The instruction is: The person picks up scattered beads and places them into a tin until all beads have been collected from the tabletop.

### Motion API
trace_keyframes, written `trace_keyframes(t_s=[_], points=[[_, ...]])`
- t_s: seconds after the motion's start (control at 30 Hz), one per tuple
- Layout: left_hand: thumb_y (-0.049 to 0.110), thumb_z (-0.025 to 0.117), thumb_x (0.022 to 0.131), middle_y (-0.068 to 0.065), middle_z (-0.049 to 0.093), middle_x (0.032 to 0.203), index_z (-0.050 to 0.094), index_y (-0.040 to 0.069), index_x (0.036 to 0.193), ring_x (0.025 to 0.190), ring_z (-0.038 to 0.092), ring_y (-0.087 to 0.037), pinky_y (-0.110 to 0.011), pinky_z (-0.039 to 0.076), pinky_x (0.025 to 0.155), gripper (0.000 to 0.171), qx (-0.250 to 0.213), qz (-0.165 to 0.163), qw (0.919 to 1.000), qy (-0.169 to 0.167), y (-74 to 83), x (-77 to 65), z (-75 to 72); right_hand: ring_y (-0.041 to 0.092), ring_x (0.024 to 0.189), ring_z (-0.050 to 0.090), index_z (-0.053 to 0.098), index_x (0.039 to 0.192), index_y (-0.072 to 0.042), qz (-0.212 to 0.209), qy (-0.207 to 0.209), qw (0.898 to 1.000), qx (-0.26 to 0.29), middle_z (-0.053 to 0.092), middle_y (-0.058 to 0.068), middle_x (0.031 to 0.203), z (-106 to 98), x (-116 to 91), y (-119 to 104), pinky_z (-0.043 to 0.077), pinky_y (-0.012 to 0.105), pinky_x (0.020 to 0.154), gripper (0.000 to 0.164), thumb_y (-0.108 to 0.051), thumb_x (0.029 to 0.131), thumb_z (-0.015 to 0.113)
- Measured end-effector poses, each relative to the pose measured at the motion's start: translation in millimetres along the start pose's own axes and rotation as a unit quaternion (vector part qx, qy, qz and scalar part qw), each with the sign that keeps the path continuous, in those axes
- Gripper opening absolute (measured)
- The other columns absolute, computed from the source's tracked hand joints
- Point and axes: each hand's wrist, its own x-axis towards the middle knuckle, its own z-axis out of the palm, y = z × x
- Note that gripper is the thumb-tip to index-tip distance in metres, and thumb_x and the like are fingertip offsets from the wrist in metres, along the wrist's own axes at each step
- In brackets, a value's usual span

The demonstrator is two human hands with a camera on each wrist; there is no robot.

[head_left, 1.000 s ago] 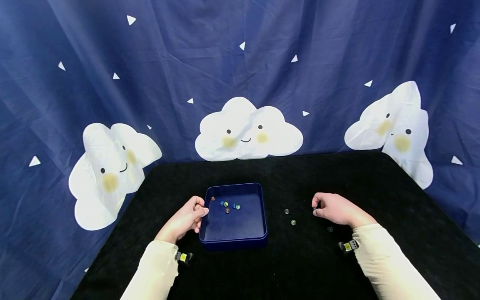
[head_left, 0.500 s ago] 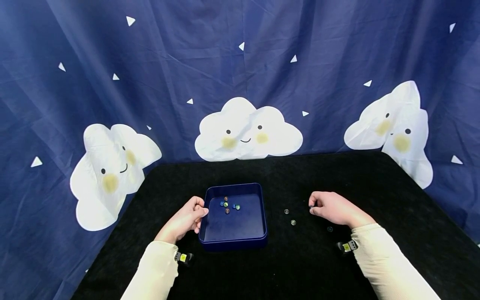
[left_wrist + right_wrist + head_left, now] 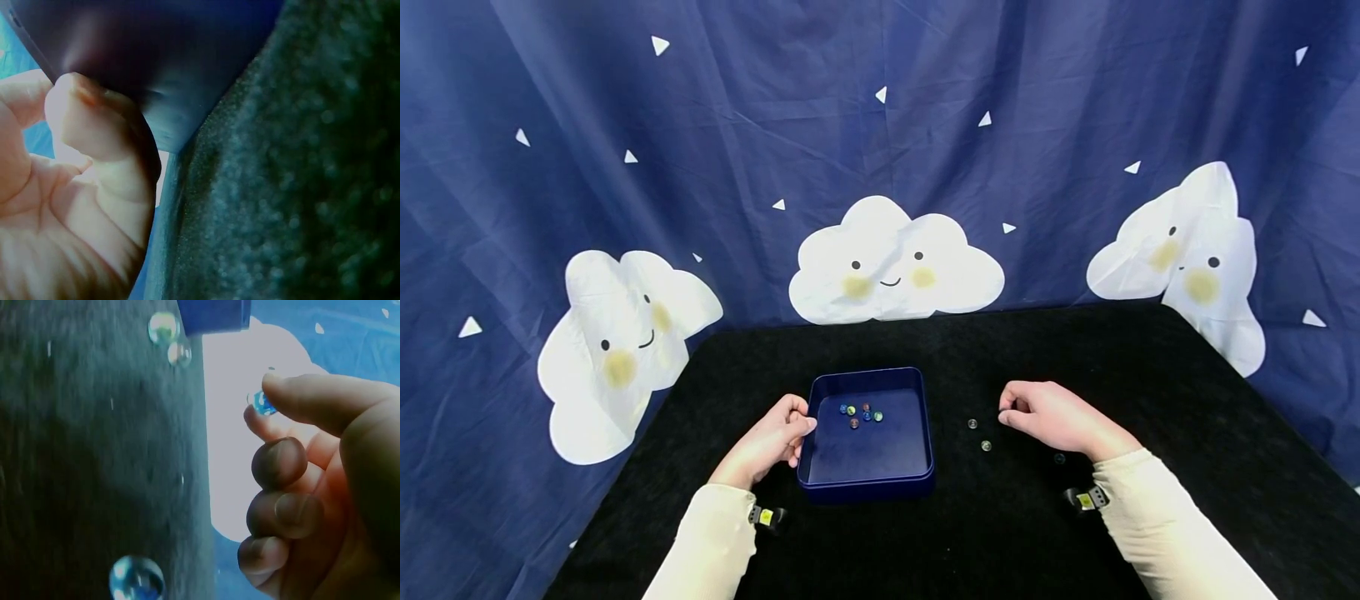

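My left hand [image 3: 772, 435] grips the left wall of a square blue box [image 3: 868, 481], thumb on the near side of the rim and fingers behind it. Several coloured glass marbles [image 3: 853, 423] lie loose on the box floor, in its back left part. To the right of the box, my right hand [image 3: 1052, 417] is raised over the black cloth. In the right wrist view its thumb and index finger pinch a clear marble with blue inside [image 3: 264, 404], while the other fingers curl in below.
Two clear marbles [image 3: 987, 446] lie on the black table cloth [image 3: 955, 533] between the box and my right hand. Another marble [image 3: 1060, 458] rests near my right wrist. A dark blue curtain [image 3: 887, 125] with white clouds stands behind the table.
My right hand has moved left with the pinched marble. Inside the box an orange marble has rolled right, to the group in the middle. My left hand stays on the box wall.
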Motion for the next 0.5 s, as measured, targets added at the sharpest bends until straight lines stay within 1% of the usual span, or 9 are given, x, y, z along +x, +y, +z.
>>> trace_keyframes(t_s=[0.2, 0.33, 0.5], points=[[0.009, 0.056, 0.099, -0.005, 0.045, 0.069, 0.033, -0.005, 0.117, 0.051, 0.047, -0.015, -0.024, 0.045, 0.047, 0.032, -0.002, 0.012, 0.9999, -0.011, -0.4, -0.2, 0.1, 0.003, 0.057, 0.047, 0.061, 0.087, -0.032, -0.026, -0.013, 0.999, 0.018, 0.05, -0.015, 0.065, 7, 2, -20, 0.042, 0.026, 0.057, 0.014, -0.024, 0.093, 0.071], [0.009, 0.056, 0.099, -0.005, 0.045, 0.07, 0.033, -0.005, 0.118, 0.052, 0.047, -0.015, -0.024, 0.046, 0.047, 0.033, -0.001, 0.013, 0.9999, -0.01, -0.4, -0.2, 0.2, 0.002, 0.056, 0.047, 0.062, 0.089, -0.032, -0.049, -0.016, 0.998, 0.031, 0.05, -0.015, 0.065, 11, 4, -36, 0.043, 0.026, 0.056, 0.013, -0.023, 0.093, 0.071], [0.008, 0.056, 0.099, -0.005, 0.045, 0.071, 0.033, -0.005, 0.118, 0.053, 0.047, -0.014, -0.024, 0.046, 0.047, 0.033, 0.0, 0.011, 0.9999, -0.008, -0.9, 0.2, 0.2, 0.001, 0.056, 0.046, 0.062, 0.093, -0.031, -0.073, -0.015, 0.997, 0.03, 0.048, -0.017, 0.066, 18, 6, -55, 0.044, 0.025, 0.056, 0.011, -0.023, 0.093, 0.071]])
